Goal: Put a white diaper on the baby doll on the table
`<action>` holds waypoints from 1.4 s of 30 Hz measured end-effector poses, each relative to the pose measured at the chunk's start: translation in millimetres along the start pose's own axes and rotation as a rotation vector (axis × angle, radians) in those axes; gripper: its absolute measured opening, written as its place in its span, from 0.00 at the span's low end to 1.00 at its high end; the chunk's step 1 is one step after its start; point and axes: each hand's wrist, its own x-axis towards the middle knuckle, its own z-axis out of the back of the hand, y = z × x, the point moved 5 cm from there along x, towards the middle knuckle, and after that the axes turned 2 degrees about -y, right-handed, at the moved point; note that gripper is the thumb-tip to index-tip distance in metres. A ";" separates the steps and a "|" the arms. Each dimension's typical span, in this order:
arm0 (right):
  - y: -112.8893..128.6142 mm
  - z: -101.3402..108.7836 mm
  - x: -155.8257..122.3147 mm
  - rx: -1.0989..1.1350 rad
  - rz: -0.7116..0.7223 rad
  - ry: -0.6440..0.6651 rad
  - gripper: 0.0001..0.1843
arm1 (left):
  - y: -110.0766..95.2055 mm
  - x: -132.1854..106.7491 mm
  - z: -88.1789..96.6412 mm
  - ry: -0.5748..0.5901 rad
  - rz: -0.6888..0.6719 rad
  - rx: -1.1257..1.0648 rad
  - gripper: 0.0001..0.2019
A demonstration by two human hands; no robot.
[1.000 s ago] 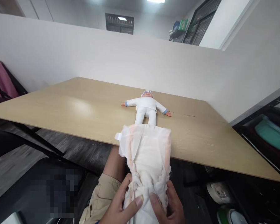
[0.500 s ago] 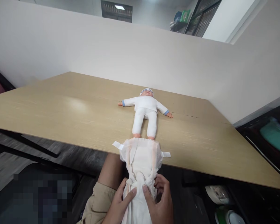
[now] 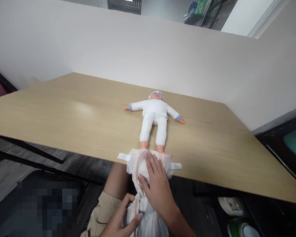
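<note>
An unfolded white diaper (image 3: 135, 166) hangs over the near table edge toward my lap, its two tape tabs spread out to the sides. My right hand (image 3: 156, 184) lies flat on its upper inside, fingers stretched toward the doll. Lower down, my left hand (image 3: 124, 217) has its thumb and fingers around the diaper's left edge. Just beyond the diaper, a doll (image 3: 155, 108) in white clothes with blue cuffs lies on its back, arms spread and feet toward me. The diaper's lower end runs out of view.
The wooden table (image 3: 88, 131) stands against a pale partition wall (image 3: 113, 49). A dark chair (image 3: 27, 210) is at the lower left. Under the table at the right are round containers (image 3: 241, 227). A dark rack (image 3: 281, 141) holding something green borders the right side.
My right hand has left the diaper's right edge and moved up and forward, now flat on its upper part. My left hand remains low at the left edge.
</note>
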 end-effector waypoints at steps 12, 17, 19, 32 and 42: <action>-3.1 -2.0 -0.1 -0.025 -0.008 0.045 0.39 | -172.8 110.5 108.1 0.140 -0.690 0.897 0.22; -4.2 -1.6 -0.5 -0.019 -0.016 0.046 0.37 | -176.2 195.9 73.0 0.325 -0.993 1.246 0.43; -4.9 -2.3 -0.5 -0.009 -0.028 0.039 0.35 | -175.6 214.6 58.8 0.413 -1.083 1.291 0.49; -15.7 7.2 5.3 -0.004 -0.033 0.071 0.31 | -204.2 237.4 27.6 0.344 -1.301 1.173 0.16; -52.8 3.2 60.7 -0.033 0.028 0.200 0.34 | -298.4 249.9 73.3 0.324 -1.047 0.601 0.18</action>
